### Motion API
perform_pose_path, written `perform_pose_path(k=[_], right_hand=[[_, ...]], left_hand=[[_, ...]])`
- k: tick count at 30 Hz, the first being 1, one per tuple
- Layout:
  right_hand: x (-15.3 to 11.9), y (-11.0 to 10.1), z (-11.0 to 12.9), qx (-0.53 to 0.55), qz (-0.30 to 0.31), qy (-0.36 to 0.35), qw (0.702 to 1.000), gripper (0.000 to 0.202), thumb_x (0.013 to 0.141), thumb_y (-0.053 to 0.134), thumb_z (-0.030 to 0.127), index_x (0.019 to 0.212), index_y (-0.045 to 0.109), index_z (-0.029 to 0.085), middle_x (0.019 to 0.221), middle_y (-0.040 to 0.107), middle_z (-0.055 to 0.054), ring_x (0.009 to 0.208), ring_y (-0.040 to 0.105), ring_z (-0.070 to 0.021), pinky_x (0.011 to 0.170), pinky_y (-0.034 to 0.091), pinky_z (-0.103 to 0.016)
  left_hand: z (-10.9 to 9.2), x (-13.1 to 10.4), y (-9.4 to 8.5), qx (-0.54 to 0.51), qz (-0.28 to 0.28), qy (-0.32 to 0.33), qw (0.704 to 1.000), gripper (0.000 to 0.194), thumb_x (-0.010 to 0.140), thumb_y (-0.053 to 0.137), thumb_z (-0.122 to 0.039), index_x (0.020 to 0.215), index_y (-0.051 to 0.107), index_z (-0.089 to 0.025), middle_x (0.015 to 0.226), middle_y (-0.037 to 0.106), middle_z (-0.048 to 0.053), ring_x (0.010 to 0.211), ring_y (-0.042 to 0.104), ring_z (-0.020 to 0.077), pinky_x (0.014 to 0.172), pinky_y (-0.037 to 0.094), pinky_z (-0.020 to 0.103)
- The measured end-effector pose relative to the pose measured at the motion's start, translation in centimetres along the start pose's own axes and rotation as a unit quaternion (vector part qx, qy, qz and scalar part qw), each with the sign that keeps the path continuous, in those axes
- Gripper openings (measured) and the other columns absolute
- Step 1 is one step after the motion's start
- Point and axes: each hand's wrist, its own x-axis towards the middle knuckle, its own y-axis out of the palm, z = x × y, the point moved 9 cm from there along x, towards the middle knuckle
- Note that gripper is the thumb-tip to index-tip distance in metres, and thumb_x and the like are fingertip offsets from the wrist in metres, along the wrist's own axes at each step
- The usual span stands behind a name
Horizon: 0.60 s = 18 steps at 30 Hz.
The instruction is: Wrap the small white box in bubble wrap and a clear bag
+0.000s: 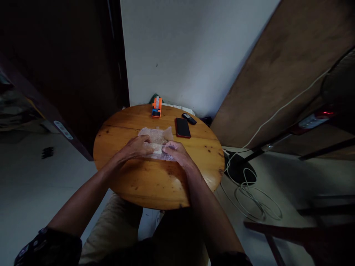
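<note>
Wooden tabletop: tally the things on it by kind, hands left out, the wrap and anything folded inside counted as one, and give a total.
Bubble wrap: 1
Tape dispenser: 1
Flat phone-like device: 1
Small dark handset: 1
Total: 4

In front of you stood a rounded wooden table [149, 184], knots dark in its planks. Bubble wrap [157, 136] lay spread near its middle; beyond sat an orange-and-blue tape dispenser [156, 107], a red-edged smartphone [183, 128] and a black handset [189, 118].

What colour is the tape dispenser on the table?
Orange and blue; the tape dispenser shows best in the head view.
</note>
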Motion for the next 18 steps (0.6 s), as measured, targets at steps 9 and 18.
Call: perform_pose_path(k=[9,18], right_hand=[[0.0,0.2,-0.5,0.046,-0.022,0.008,0.999,0.027,0.066,0.072,0.043,0.069,0.059,0.019,0.062,0.056,0.005,0.055,0.045,-0.0096,0.056,0.032,-0.023],[-0.5,0.5,-0.2,0.008,-0.016,0.034,0.999,0.024,0.064,0.073,0.040,0.069,0.061,0.019,0.057,0.056,0.005,0.052,0.047,-0.0110,0.052,0.032,-0.023]], left_hand=[[0.8,1.9,2.5,-0.144,-0.033,0.005,0.989,0.022,0.067,0.063,-0.039,0.067,0.060,-0.016,0.064,0.052,-0.004,0.066,0.047,0.0127,0.059,0.033,0.024],[1.3,0.9,2.6,-0.191,-0.038,0.002,0.981,0.022,0.063,0.069,-0.036,0.066,0.059,-0.017,0.063,0.052,-0.005,0.064,0.045,0.0114,0.057,0.032,0.022]])
